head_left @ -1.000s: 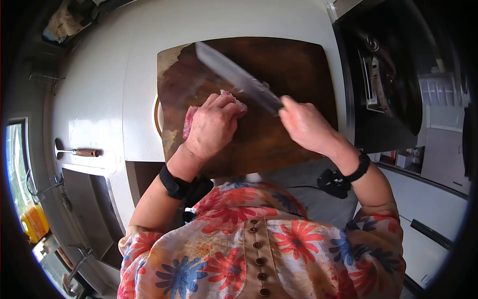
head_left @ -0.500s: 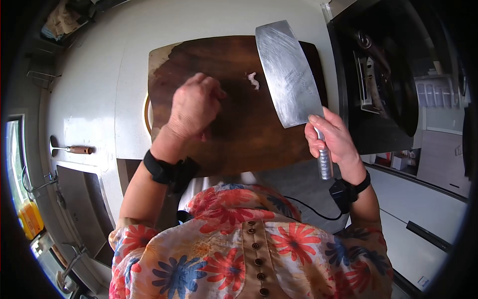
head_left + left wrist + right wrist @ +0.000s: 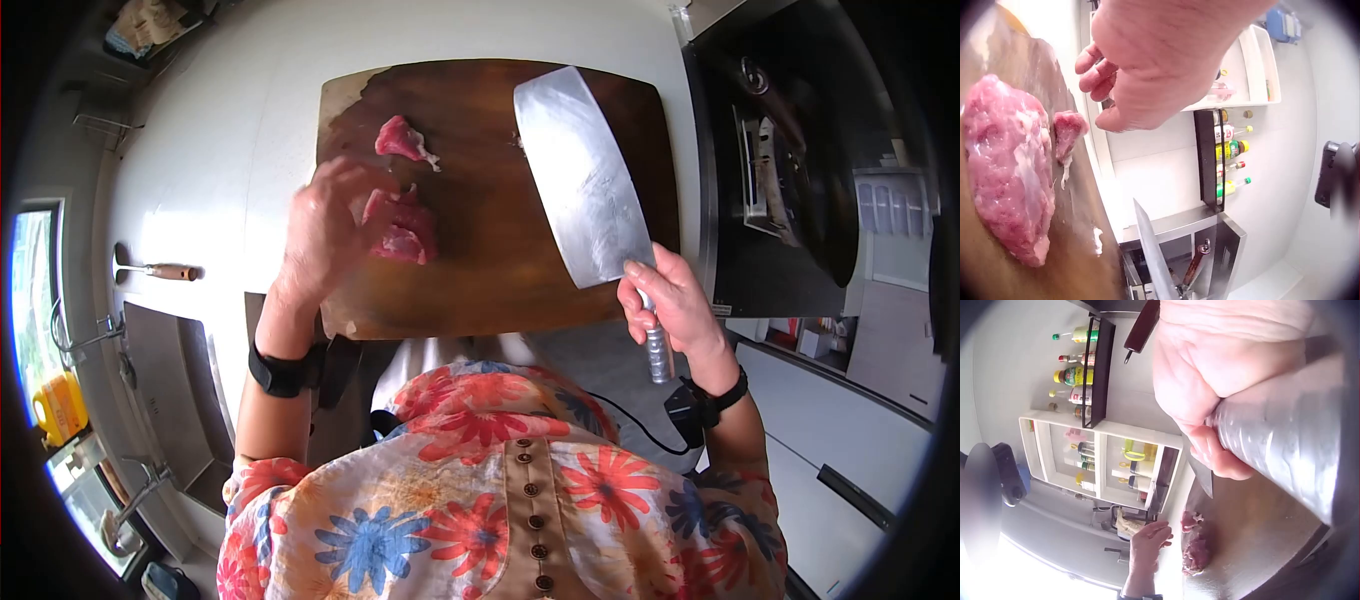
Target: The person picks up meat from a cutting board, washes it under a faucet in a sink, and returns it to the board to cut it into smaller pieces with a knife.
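On the dark wooden cutting board [image 3: 490, 290] lie a larger piece of raw meat [image 3: 405, 235] and, beyond it, a smaller piece [image 3: 400, 138] with a pale strip of fat. The left hand [image 3: 325, 225] is blurred, above the board's left edge beside the larger piece; in the left wrist view this hand [image 3: 1154, 62] has its fingers loosely bent, holding nothing. The right hand [image 3: 675, 300] grips the metal handle of a wide cleaver [image 3: 585, 180], its blade over the board's right part. The right wrist view shows the right hand [image 3: 1229, 369] round the ribbed handle [image 3: 1279, 437].
A black stove [image 3: 730, 270] stands right of the board. On the counter at left are a wooden-handled tool [image 3: 170, 271] and a sink [image 3: 165, 380]. Bottles [image 3: 1232, 150] stand in a black wall rack, beside a white shelf unit [image 3: 1263, 69].
The left hand has come off the meat and moved left, uncovering both pieces. The cleaver has swung from over the board's middle to its right side, blade turned flat, still in the right hand.
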`<state>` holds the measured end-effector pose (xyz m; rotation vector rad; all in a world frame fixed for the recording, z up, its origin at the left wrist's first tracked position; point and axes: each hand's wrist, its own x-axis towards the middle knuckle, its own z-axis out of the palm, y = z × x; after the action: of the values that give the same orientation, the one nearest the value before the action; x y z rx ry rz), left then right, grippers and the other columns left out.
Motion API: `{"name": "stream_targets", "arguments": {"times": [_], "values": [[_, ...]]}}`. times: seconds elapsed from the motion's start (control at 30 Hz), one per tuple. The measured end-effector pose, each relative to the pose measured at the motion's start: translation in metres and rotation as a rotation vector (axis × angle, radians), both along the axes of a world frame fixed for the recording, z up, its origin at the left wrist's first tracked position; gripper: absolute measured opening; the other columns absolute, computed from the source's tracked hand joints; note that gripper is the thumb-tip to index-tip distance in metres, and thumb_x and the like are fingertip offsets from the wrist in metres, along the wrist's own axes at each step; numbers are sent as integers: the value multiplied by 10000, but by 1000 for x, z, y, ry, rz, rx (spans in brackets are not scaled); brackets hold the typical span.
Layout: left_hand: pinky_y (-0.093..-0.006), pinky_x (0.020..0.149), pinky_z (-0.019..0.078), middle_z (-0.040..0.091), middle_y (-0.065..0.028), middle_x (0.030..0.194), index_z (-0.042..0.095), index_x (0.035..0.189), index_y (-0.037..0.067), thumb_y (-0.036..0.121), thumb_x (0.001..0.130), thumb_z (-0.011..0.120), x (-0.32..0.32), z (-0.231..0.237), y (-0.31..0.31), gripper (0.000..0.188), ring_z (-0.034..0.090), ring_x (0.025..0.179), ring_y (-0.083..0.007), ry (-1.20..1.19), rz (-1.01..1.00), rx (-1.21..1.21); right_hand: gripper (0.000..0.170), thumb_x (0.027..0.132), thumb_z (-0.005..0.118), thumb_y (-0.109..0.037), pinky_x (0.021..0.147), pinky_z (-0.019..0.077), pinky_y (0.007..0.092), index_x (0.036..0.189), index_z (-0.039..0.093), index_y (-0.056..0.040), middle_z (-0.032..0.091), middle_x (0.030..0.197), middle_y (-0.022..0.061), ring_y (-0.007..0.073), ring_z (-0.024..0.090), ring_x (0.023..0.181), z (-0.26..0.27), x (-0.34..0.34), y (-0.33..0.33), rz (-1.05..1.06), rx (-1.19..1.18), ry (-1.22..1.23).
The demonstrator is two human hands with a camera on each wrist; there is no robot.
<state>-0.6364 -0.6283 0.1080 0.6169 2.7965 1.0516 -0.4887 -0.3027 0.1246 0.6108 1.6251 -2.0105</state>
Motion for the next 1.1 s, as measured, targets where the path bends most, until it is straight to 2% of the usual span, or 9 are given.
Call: {"name": "stream_targets", "arguments": {"times": [0.03, 0.17, 0.33, 0.43, 0.5, 0.53, 0.63, 0.93, 1.1], "values": [[-373, 833, 504, 639, -87, 1006, 692, 948, 86, 93, 722, 678, 6, 3, -4, 227, 594, 962, -275, 28, -147, -8, 124, 1000, 461, -185, 396, 438, 224, 984, 481, -64, 499, 665, 19, 39, 417, 445, 0, 2, -3, 5, -7, 2], [-377, 893, 480, 627, -77, 1082, 682, 963, 105, 73, 665, 694, 31, -8, 3, 300, 562, 1029, -300, 261, -227, -167, 151, 1003, 442, -165, 397, 428, 217, 1027, 494, -24, 500, 663, 17, 40, 440, 450, 0, 4, -14, 102, 99, 32], [-384, 861, 510, 620, -74, 1105, 675, 980, 93, 7, 666, 638, 26, -27, 2, 327, 570, 1041, -294, 249, -141, -176, 140, 980, 459, -120, 379, 420, 228, 891, 463, -12, 511, 638, 24, 55, 462, 445, -4, 5, -15, 168, 342, 93], [-331, 762, 537, 651, -75, 1028, 678, 944, 69, -10, 691, 608, 21, -27, 1, 274, 629, 921, -238, 218, -69, -45, 159, 968, 466, -113, 374, 417, 234, 844, 441, -16, 508, 618, 26, 61, 465, 446, -1, 3, -16, 172, 389, 86], [-259, 659, 524, 672, -58, 933, 676, 918, 34, -13, 726, 586, 18, -26, -1, 217, 642, 772, -149, -173, 104, 374, 155, 966, 467, -112, 375, 417, 235, 847, 444, -16, 509, 616, 25, 62, 465, 445, 1, 2, -18, 179, 420, 79], [-232, 607, 491, 671, -48, 870, 664, 938, 3, -5, 779, 589, 14, -30, -5, 176, 603, 683, -90, -286, 165, 385, 151, 964, 469, -112, 375, 416, 236, 851, 447, -16, 509, 613, 24, 63, 465, 445, 2, 2, -18, 185, 451, 66], [-232, 575, 470, 662, -56, 849, 655, 963, -9, -3, 807, 602, 8, -36, -16, 165, 574, 636, -89, -607, 244, 706, 156, 964, 469, -114, 376, 414, 238, 843, 441, -19, 509, 615, 21, 66, 466, 446, 7, -1, -17, 197, 490, 79], [-251, 590, 509, 672, -92, 877, 625, 1026, -37, 11, 810, 596, 11, -31, -13, 224, 638, 689, -148, -774, 374, 1103, 145, 973, 470, -129, 402, 394, 249, 876, 476, -22, 505, 580, 11, 73, 476, 474, 1, -8, 13, 165, 955, 343], [-261, 646, 522, 672, -90, 899, 614, 1063, -32, -15, 805, 582, 23, -14, -20, 260, 654, 776, -150, -633, 342, 1014, 147, 975, 476, -132, 399, 388, 238, 868, 468, -31, 513, 579, 6, 64, 474, 468, 17, -5, 1, 106, 825, 186]]}}
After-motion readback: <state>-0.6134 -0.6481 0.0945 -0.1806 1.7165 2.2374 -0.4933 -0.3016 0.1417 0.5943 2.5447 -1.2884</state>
